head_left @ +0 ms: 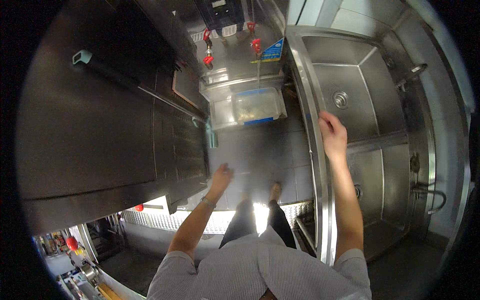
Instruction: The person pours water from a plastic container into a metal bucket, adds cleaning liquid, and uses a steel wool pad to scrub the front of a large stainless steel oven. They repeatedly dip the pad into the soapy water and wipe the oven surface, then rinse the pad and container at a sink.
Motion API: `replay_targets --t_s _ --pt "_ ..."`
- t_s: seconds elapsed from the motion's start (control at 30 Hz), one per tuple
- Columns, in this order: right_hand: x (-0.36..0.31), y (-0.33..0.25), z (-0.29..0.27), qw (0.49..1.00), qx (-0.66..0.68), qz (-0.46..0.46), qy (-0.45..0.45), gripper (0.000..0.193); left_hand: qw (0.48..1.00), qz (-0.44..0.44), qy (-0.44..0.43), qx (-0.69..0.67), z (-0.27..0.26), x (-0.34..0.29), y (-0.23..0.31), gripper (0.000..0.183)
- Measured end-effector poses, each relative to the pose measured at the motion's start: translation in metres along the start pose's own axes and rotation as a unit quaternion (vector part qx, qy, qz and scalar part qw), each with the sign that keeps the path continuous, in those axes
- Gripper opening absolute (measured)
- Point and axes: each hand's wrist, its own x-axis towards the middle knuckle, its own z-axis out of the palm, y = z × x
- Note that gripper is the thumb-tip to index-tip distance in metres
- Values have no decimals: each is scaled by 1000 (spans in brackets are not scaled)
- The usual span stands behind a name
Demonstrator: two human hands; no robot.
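Observation:
My right hand [334, 131] hangs over the left rim of the stainless steel sink [312, 95]. Its fingers are curled in, and I see nothing in them; whether it touches the rim I cannot tell. Lower and to the left, my left hand [222, 176] is over the grey tiled floor, with a band at the wrist. Its fingers are smeared and partly bent, and no object shows in it. Ahead of both hands stands a clear plastic bin [256, 106] with blue handles, beneath a tap with a red handle [256, 45]. A thin streak, perhaps water, runs down toward the bin.
Two deep basins [377, 172] with curved taps [436, 197] line the right. A long-handled tool [165, 98] with pale green ends leans across the dark metal cabinet [95, 135] at left. A bright metal floor strip [175, 221] crosses behind my feet. Cluttered shelving [60, 247] stands lower left.

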Motion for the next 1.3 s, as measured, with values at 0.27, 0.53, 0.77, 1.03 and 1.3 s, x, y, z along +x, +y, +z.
replay_targets --t_s 0.27,0.53,0.77,1.03,1.3 --pt "178 4 142 993 -21 -103 -47 25 995 -73 46 -43 -11 119 -8 48" --pt "200 11 186 998 -21 -53 -9 24 991 -132 19 -24 -34 164 1 45" --pt "267 15 234 934 -260 -240 -57 28 991 -118 -35 -58 -14 166 70 44" --pt "109 21 33 984 -125 -105 74 47 981 -37 -188 -42 65 104 158 40" --pt "-115 187 -308 801 -94 326 493 21 939 71 -335 -30 222 -2 268 32"
